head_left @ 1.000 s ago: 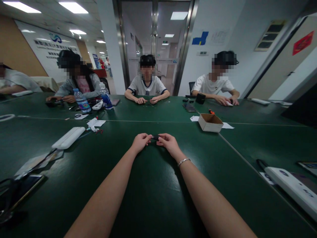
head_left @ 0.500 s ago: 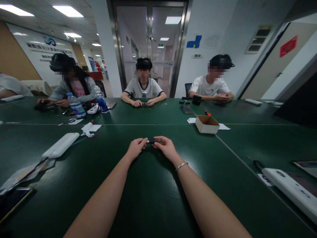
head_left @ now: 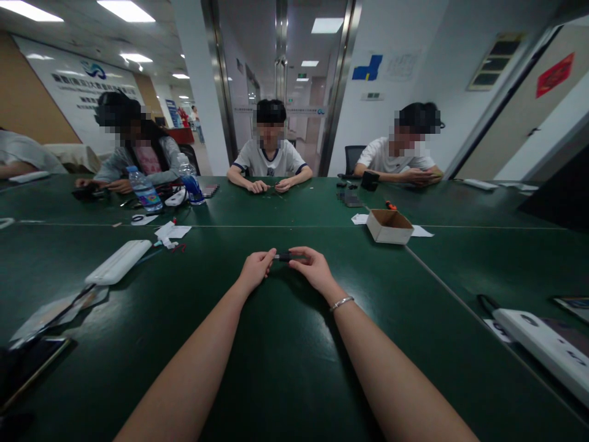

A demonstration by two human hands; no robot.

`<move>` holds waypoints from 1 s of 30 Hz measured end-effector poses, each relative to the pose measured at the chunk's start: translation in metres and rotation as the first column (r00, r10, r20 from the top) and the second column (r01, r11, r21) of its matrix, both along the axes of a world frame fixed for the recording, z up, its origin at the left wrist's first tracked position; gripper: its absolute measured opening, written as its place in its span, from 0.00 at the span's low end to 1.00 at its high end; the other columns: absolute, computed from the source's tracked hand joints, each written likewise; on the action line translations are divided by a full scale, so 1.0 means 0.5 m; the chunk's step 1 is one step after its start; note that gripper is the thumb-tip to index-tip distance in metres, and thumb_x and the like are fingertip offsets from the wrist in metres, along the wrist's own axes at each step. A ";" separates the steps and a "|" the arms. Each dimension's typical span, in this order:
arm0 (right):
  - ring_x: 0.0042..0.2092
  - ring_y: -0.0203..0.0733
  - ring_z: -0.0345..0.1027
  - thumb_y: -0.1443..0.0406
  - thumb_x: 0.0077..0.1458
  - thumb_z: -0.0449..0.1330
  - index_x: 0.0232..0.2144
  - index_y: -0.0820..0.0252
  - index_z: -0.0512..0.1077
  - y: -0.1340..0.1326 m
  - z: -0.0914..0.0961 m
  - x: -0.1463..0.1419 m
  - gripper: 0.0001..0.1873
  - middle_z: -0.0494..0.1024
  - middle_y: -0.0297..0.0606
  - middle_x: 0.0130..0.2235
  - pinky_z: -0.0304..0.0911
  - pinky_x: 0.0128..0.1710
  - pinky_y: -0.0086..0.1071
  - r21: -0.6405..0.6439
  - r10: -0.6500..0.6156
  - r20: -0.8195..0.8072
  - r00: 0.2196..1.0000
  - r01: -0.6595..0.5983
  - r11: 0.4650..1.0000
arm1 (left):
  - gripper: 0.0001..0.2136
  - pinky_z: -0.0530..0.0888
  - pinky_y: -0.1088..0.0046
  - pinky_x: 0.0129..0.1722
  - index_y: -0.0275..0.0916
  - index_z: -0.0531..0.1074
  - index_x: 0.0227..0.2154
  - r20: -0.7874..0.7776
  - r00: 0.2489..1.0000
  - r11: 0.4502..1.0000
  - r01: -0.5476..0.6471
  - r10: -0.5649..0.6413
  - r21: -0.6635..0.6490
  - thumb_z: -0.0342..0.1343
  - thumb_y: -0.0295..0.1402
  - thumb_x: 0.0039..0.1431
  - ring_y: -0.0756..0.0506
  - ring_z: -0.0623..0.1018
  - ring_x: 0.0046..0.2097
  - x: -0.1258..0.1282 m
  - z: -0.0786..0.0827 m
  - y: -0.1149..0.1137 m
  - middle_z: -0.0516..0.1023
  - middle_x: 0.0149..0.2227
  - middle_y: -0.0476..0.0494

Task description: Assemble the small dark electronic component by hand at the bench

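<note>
Above the green table [head_left: 285,344], both my hands meet at a small black stick-like piece with a pale, metallic-looking end [head_left: 284,257]. My left hand [head_left: 257,270] pinches its pale left end between thumb and fingers. On the other side, my right hand [head_left: 313,267] has thumb and fingertips around the black right end. The piece lies roughly level between the hands. It is too small for me to tell its exact kind, and the fingertips cover both its ends.
Ahead to the right stands an open cardboard box [head_left: 390,228]. A white power bank-like block [head_left: 118,263] and a phone [head_left: 37,368] lie left; a white power strip [head_left: 543,344] lies right. Bottles [head_left: 145,190] stand further back. Several people sit across the table.
More of the black piece shows between my hands, as the right fingertips sit slightly further along it. The whole view has shifted a little; my left hand keeps its pinch.
</note>
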State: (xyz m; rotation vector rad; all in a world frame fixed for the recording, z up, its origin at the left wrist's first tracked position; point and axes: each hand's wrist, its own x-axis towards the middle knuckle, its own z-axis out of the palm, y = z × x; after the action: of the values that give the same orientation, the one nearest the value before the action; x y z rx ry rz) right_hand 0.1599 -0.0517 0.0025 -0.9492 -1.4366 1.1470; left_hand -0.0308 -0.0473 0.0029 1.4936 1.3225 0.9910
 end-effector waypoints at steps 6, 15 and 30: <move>0.39 0.40 0.75 0.66 0.43 0.67 0.40 0.59 0.75 -0.004 0.006 -0.003 0.17 0.78 0.40 0.42 0.69 0.41 0.33 0.036 -0.001 0.011 1.000 0.000 0.999 | 0.27 0.64 0.75 0.19 0.37 0.64 0.17 -0.015 0.999 0.999 -0.047 0.047 -0.020 0.49 0.59 0.51 0.53 0.63 0.17 0.005 0.010 -0.005 0.62 0.15 0.52; 0.43 0.42 0.72 0.68 0.51 0.62 0.41 0.56 0.73 -0.028 0.027 -0.018 0.13 0.75 0.40 0.43 0.68 0.46 0.38 0.323 -0.029 0.195 0.980 -0.036 0.946 | 0.26 0.61 0.76 0.17 0.38 0.61 0.15 0.119 0.989 0.995 -0.087 0.093 -0.055 0.51 0.58 0.49 0.54 0.60 0.15 0.000 -0.006 0.016 0.59 0.13 0.53; 0.30 0.40 0.73 0.59 0.44 0.67 0.35 0.61 0.73 -0.011 0.003 -0.027 0.17 0.78 0.38 0.30 0.69 0.33 0.33 -0.006 -0.068 -0.072 0.995 0.068 0.998 | 0.21 0.64 0.75 0.25 0.37 0.67 0.23 0.028 1.000 0.982 -0.006 0.001 0.188 0.48 0.52 0.57 0.51 0.67 0.24 0.006 0.003 -0.002 0.68 0.22 0.49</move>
State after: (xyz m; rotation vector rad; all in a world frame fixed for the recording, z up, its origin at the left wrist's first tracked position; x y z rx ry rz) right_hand 0.1465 -0.0570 0.0041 -0.9427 -1.3348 1.1235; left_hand -0.0277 -0.0483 0.0042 1.6128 1.2399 1.1615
